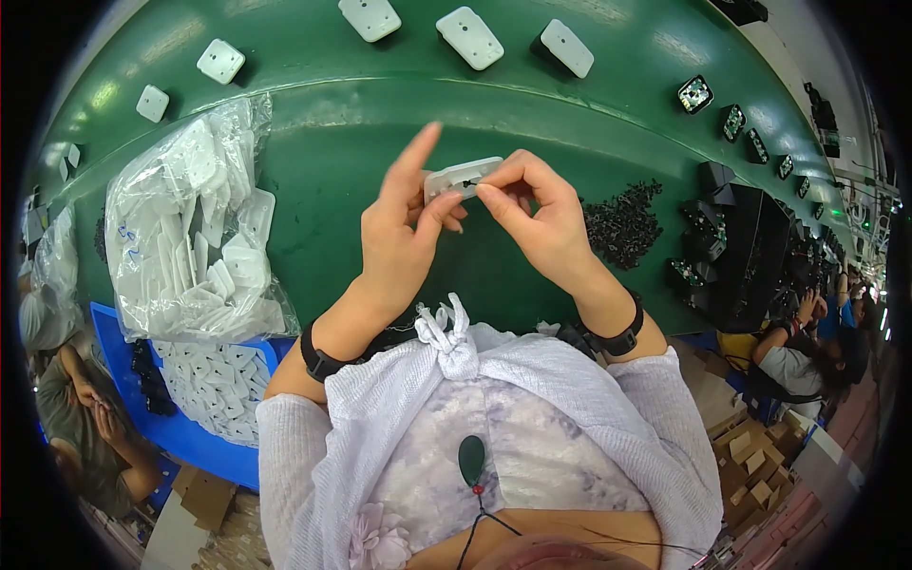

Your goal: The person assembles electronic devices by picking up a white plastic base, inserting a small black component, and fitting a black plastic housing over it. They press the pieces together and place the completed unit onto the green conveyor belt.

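Observation:
A flat white plastic cover with rounded corners is held up above the green table, tilted so that its face shows only at a slant. My left hand grips its left end between thumb and fingers, with the index finger sticking up and away. At its right end, my right hand pinches with thumb and index finger at a small black part on the cover. To the right of my right hand lies a heap of small black parts.
A clear plastic bag of white covers lies at left, above a blue bin with more white pieces. White housings stand along the far green strip. Black units with circuit boards are stacked at right; people sit on both sides.

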`<state>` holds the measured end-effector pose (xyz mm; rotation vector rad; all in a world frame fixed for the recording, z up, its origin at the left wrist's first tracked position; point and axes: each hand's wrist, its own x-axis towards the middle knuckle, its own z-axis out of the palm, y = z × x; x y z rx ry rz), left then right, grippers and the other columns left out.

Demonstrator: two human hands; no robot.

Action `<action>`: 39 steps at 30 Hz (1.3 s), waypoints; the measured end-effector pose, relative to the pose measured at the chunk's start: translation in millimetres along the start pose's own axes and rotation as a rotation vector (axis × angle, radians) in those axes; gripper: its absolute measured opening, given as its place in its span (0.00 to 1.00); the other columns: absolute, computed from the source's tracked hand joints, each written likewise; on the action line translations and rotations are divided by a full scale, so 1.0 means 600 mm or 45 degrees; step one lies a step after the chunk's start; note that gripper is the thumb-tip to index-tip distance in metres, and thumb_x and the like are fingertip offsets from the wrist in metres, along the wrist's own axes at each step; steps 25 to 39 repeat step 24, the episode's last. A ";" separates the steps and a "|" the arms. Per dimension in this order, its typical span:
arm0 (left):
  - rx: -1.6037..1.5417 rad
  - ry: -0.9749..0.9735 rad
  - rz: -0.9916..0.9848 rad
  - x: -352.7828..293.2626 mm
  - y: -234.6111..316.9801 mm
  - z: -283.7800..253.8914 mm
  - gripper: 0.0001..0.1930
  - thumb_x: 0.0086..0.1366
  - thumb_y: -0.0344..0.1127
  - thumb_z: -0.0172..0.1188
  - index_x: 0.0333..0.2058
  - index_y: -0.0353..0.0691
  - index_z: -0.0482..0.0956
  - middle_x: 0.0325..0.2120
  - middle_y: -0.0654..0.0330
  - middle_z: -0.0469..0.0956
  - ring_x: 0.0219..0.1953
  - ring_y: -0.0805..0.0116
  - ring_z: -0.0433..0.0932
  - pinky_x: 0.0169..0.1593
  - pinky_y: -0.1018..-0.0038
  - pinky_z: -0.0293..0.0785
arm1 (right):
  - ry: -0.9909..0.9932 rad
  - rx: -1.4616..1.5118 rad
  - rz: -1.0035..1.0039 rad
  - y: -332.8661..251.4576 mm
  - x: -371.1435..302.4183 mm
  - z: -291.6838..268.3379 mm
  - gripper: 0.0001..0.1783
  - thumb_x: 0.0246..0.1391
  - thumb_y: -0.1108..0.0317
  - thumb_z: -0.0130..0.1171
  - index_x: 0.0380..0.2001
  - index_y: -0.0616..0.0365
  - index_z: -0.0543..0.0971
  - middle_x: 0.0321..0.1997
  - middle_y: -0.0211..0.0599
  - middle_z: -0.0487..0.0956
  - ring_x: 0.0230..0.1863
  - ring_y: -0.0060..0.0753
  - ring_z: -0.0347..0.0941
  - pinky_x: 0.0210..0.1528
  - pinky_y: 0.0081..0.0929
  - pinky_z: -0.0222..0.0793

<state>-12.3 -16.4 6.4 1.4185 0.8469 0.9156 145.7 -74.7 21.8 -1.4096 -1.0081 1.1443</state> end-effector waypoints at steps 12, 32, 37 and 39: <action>-0.390 -0.118 -0.083 -0.016 -0.003 -0.008 0.04 0.65 0.22 0.55 0.37 0.26 0.75 0.37 0.57 0.71 0.35 0.69 0.79 0.41 0.78 0.78 | 0.170 -0.647 -0.415 -0.004 -0.010 0.032 0.04 0.50 0.75 0.62 0.27 0.59 0.76 0.25 0.30 0.72 0.24 0.26 0.66 0.25 0.21 0.59; -0.348 -0.234 -0.153 -0.022 0.004 -0.013 0.05 0.66 0.25 0.55 0.36 0.27 0.75 0.36 0.57 0.71 0.33 0.69 0.79 0.34 0.78 0.78 | 0.157 -0.707 -0.460 -0.003 -0.025 -0.002 0.24 0.46 0.67 0.70 0.47 0.55 0.75 0.42 0.35 0.73 0.36 0.29 0.68 0.37 0.24 0.65; -0.348 -0.234 -0.153 -0.022 0.004 -0.013 0.05 0.66 0.25 0.55 0.36 0.27 0.75 0.36 0.57 0.71 0.33 0.69 0.79 0.34 0.78 0.78 | 0.157 -0.707 -0.460 -0.003 -0.025 -0.002 0.24 0.46 0.67 0.70 0.47 0.55 0.75 0.42 0.35 0.73 0.36 0.29 0.68 0.37 0.24 0.65; -0.348 -0.234 -0.153 -0.022 0.004 -0.013 0.05 0.66 0.25 0.55 0.36 0.27 0.75 0.36 0.57 0.71 0.33 0.69 0.79 0.34 0.78 0.78 | 0.157 -0.707 -0.460 -0.003 -0.025 -0.002 0.24 0.46 0.67 0.70 0.47 0.55 0.75 0.42 0.35 0.73 0.36 0.29 0.68 0.37 0.24 0.65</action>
